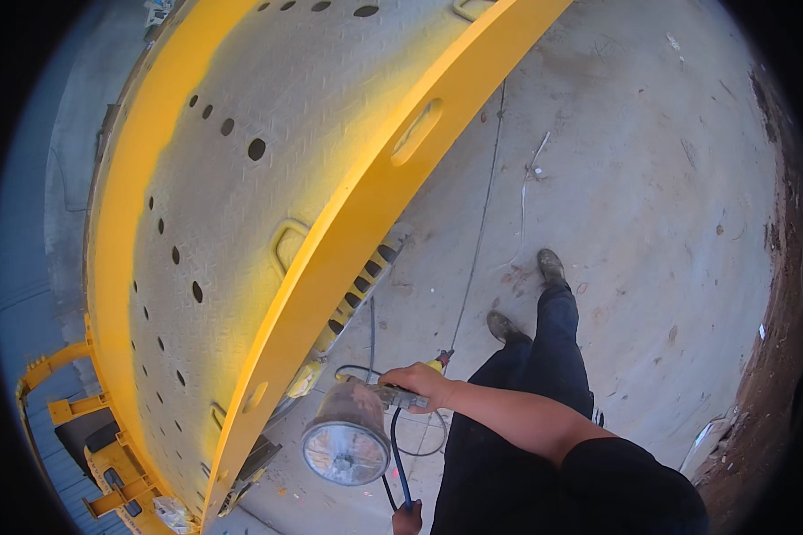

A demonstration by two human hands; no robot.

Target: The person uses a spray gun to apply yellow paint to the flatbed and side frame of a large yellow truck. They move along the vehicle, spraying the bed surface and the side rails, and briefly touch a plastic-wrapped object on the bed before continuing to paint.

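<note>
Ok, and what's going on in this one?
A person's right hand grips what looks like a spray gun with a round, cloudy cup; the left hand holds a blue hose. Beside them is a large perforated metal plate, yellow along its edges and mostly grey between.

Yellow beam blocking left, hose between hands, open floor right

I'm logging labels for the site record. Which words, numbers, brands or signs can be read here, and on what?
There are none that can be read.
Yellow beam: no lettering seen.
Cup by the right hand: no legible text.
Yellow fittings at the lower left: too small and blurred to tell.
</note>
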